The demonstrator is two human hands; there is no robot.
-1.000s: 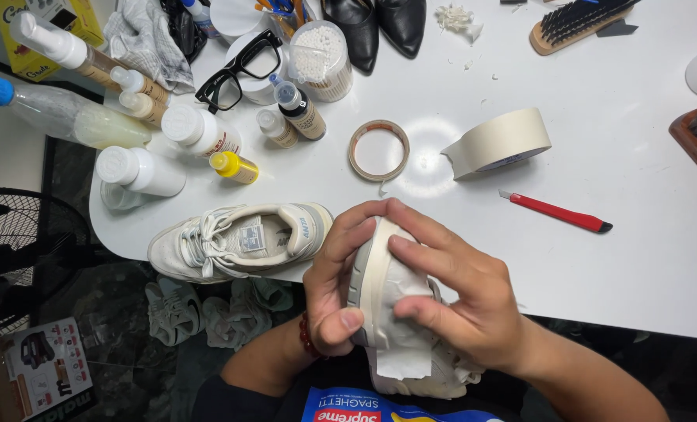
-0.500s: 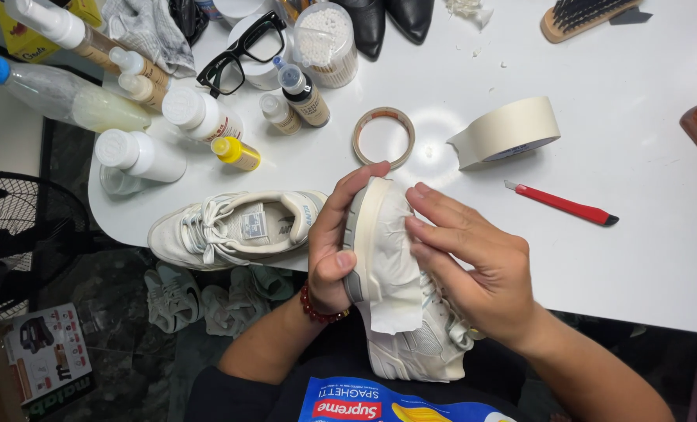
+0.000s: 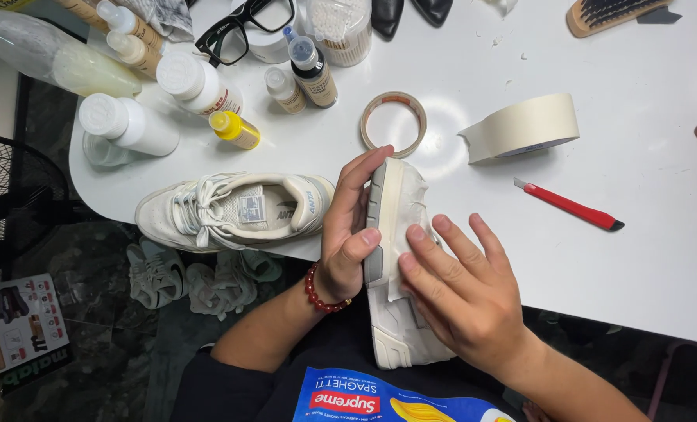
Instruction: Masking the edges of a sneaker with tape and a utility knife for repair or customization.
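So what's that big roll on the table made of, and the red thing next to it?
The big roll looks like cream paper masking tape: matte, slightly crinkled, with a loose end sticking out. The red thing looks like a smooth plastic utility knife, its dark tip possibly plastic or metal. The same tape seems to cover the shoe sole.

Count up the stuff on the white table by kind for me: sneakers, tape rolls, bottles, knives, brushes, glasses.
Sneakers: 2, one lying on the table, one held sole-out by left hand and right hand
Tape rolls: 2, a wide one and a thin one
Bottles: 8 in view
Red knife: 1
Brush: 1
Glasses: 1
Total: 15
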